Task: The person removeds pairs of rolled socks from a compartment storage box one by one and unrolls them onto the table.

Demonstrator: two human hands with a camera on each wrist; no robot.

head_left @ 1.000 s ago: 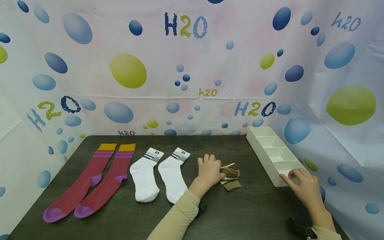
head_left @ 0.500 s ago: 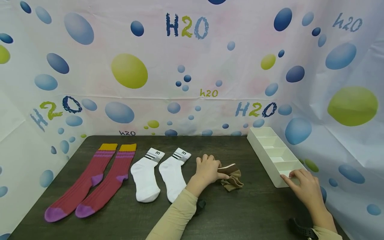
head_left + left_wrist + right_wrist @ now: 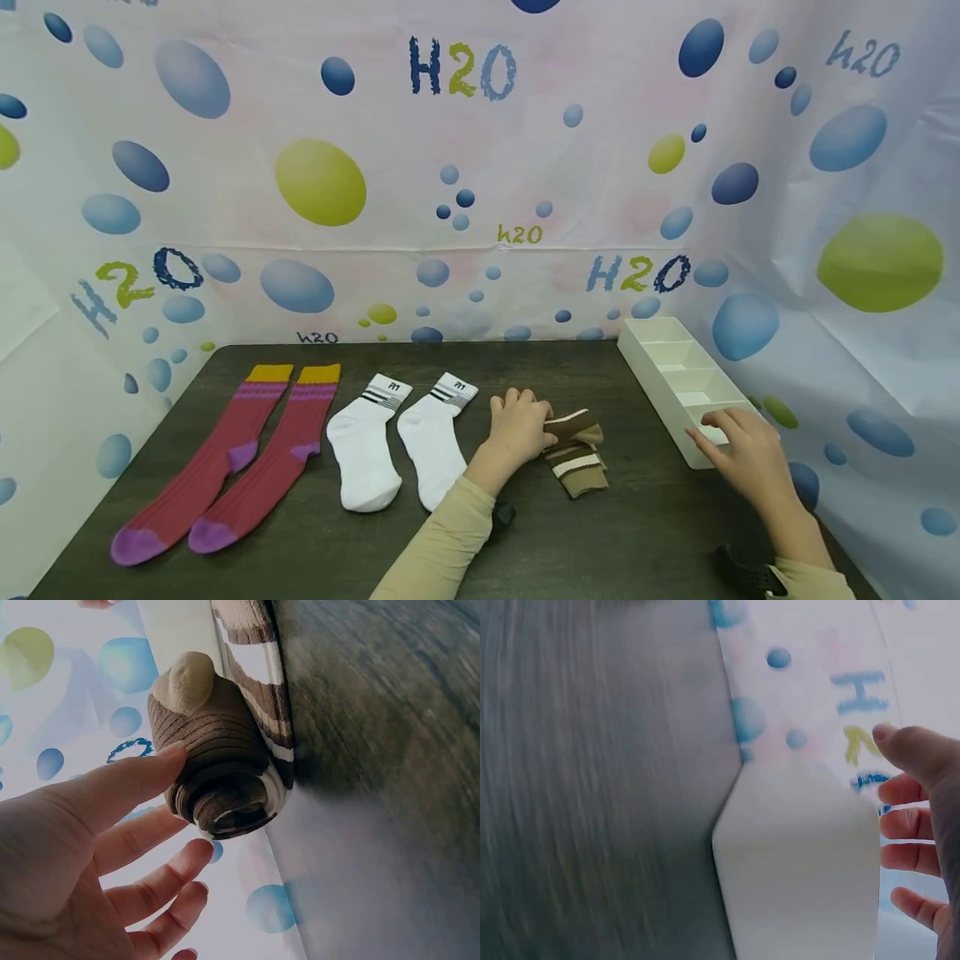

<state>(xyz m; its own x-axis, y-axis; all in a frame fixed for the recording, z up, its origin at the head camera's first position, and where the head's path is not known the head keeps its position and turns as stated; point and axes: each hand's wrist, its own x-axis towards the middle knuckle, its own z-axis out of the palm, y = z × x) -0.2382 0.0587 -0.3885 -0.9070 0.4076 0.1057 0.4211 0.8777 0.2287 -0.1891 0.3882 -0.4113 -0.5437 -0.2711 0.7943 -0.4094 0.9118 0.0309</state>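
My left hand [image 3: 517, 427] is at a pair of brown, beige and white striped socks [image 3: 576, 454] on the dark table. In the left wrist view, the socks form a roll [image 3: 214, 742] with a striped end stretched out flat. The thumb and index finger [image 3: 124, 844] hold the roll's edge; the other fingers are loosely bent and apart from it. My right hand [image 3: 746, 454] hovers by the near end of a white divided box [image 3: 660, 400], holding nothing. In the right wrist view, its thumb [image 3: 915, 750] and fingers are spread beside the box wall [image 3: 802, 877].
Two white ankle socks [image 3: 363, 450] with black stripes lie flat left of my left hand. Further left lie two long red socks [image 3: 251, 446] with yellow cuffs and purple toes. A bubble-patterned sheet [image 3: 480, 167] hangs behind the table and along the sides.
The striped end of the brown socks, bunched up half a second ago, now lies flatter towards me. My right hand has lifted slightly off the box rim and shifted left.
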